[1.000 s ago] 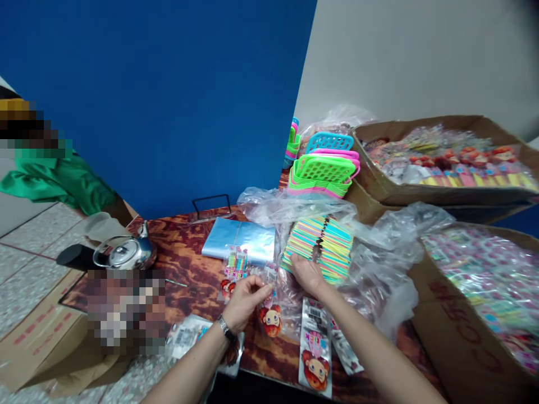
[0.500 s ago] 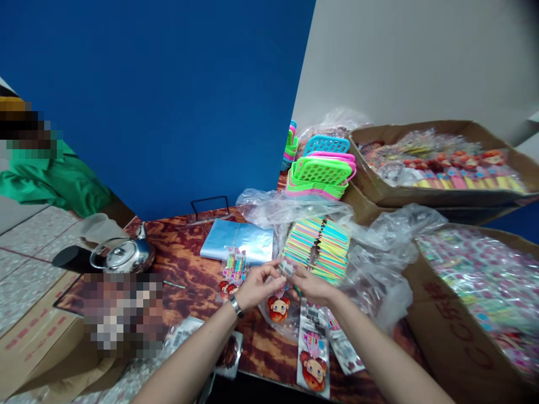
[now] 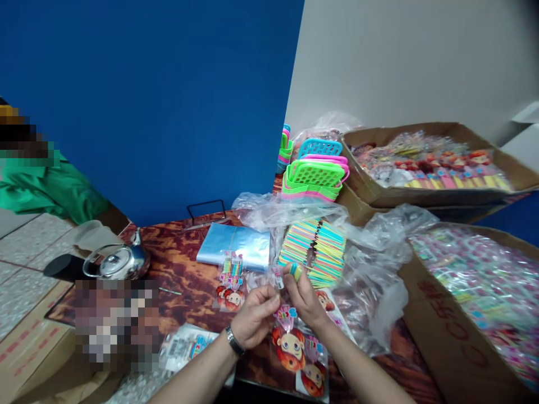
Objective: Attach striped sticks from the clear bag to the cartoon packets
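Observation:
My left hand [image 3: 256,315], with a watch at the wrist, pinches the upper edge of a clear plastic packet [image 3: 288,349] printed with a red-haired cartoon face. In my right hand [image 3: 304,300], close beside it, is a small bundle of coloured sticks [image 3: 295,271], its yellow, green and blue ends showing above the fingers. Just beyond the hands lies a large pile of coloured sticks [image 3: 330,247] on clear plastic. To the left, packets with sticks inside [image 3: 232,275] rest on the table. Other printed packets [image 3: 312,377] lie under and near the hands.
A stack of bluish plastic bags [image 3: 236,242] lies behind the packets. Nested plastic baskets [image 3: 314,174] stand at the back. Cardboard boxes [image 3: 429,314] full of packets line the right. A steel kettle [image 3: 120,262] stands left, near a person in a green sleeve [image 3: 63,185].
Both hands have shifted slightly lower. The right hand has turned upright, bringing the stick bundle into view, and the cartoon-face packet now hangs nearer to me. The view has shifted slightly.

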Tool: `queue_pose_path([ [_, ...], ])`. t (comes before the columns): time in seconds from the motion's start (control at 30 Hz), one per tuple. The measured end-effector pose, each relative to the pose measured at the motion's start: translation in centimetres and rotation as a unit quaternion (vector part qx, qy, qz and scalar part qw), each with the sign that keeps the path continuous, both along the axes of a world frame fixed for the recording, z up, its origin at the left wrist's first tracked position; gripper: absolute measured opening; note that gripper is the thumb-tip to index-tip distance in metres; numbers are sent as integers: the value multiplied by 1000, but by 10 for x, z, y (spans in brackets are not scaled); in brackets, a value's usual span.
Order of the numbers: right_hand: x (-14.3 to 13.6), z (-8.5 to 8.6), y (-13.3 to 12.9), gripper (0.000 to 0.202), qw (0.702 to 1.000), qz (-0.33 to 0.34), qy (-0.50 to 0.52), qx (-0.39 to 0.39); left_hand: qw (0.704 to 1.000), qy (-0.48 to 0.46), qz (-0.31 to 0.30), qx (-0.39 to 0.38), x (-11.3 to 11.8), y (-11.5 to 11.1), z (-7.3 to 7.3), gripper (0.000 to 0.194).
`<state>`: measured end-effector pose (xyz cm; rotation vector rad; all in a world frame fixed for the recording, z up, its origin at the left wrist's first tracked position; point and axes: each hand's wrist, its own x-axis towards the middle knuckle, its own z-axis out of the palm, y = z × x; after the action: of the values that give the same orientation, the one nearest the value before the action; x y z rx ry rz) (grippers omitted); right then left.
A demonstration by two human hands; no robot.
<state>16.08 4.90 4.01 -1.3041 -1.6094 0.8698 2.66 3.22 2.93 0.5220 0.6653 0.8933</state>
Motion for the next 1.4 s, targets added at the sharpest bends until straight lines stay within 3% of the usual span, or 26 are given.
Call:
queue_pose_path([
  [0.17, 5, 0, -3, 19, 998, 44, -8, 44, 999, 4, -2, 44, -11, 3, -1, 30],
  [0.33, 13, 7, 0, 20, 998, 32, 9, 62, 984, 129, 30, 118, -19, 6, 1, 29],
  [0.53, -1, 31, 6, 27, 974, -129, 180, 53, 909, 342, 73, 226, -13, 7, 0, 20],
  [0.7, -15, 46, 6, 28, 973, -118, 184, 72, 854, 423, 100, 286, -6, 4, -1, 15],
  [1.0, -24, 37, 2, 24, 985, -90, 107, 101, 796, 462, 132, 367, -5, 6, -1, 10],
  [1.1, -22, 33, -3, 21, 992, -54, 59, 99, 782, 464, 143, 392, -8, 9, 0, 8],
  [1.2, -10, 33, -7, 35, 992, -21, -7, 123, 776, 453, 144, 415, -13, 12, 0, 7],
  [1.27, -1, 34, -8, 41, 991, -34, -8, 132, 776, 447, 140, 423, -16, 13, -1, 7],
  [1.4, 15, 35, -6, 30, 991, -52, -22, 125, 772, 441, 134, 438, -18, 14, 0, 8],
])
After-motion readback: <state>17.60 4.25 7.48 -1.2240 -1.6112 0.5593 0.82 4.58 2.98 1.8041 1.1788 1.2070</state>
